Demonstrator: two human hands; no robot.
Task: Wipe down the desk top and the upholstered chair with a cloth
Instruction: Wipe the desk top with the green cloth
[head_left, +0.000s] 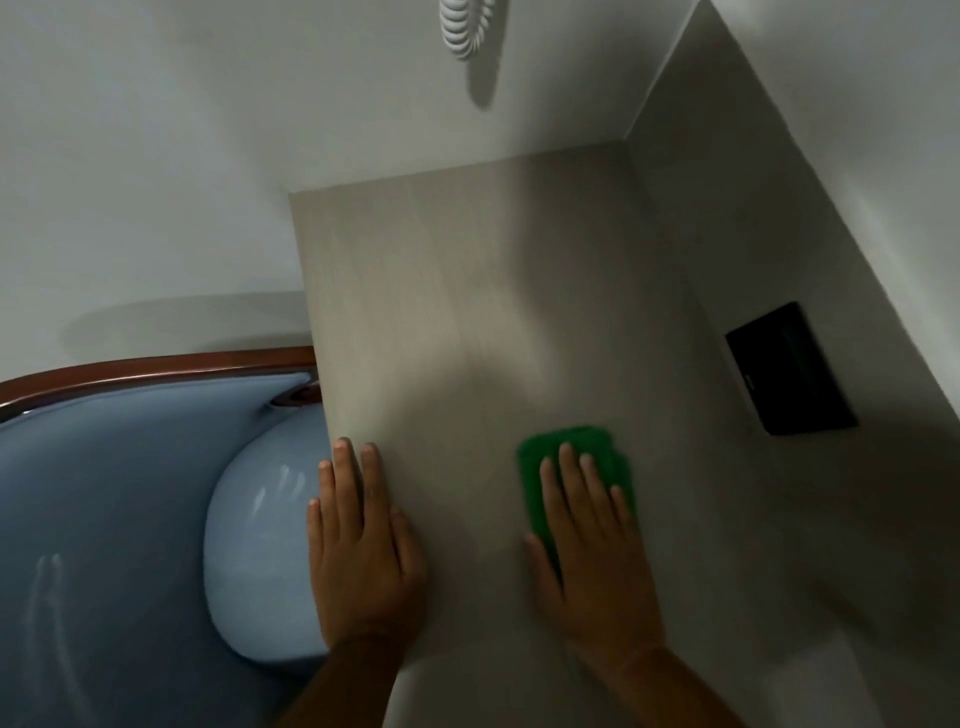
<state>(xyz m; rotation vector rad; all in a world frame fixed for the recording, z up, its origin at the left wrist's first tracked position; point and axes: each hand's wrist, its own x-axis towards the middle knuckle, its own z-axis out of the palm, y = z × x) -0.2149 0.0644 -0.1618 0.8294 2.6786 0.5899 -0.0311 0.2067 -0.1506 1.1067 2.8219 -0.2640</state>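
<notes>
A pale wood-grain desk top (467, 322) fills the middle of the view. A green cloth (597, 447) lies flat on it near the front right, and my right hand (592, 551) presses down on it with fingers spread. My left hand (363, 540) rests flat and empty on the desk's left edge. To the left, below the desk, is the upholstered chair (104, 519), blue with a brown wooden rim (156, 369) and a lighter blue cushion (260, 551).
A black rectangular panel (789, 369) sits on the desk's right side panel (753, 234). A white coiled cord (462, 26) hangs on the white wall behind the desk. The chair's cushion lies close under the desk's left edge.
</notes>
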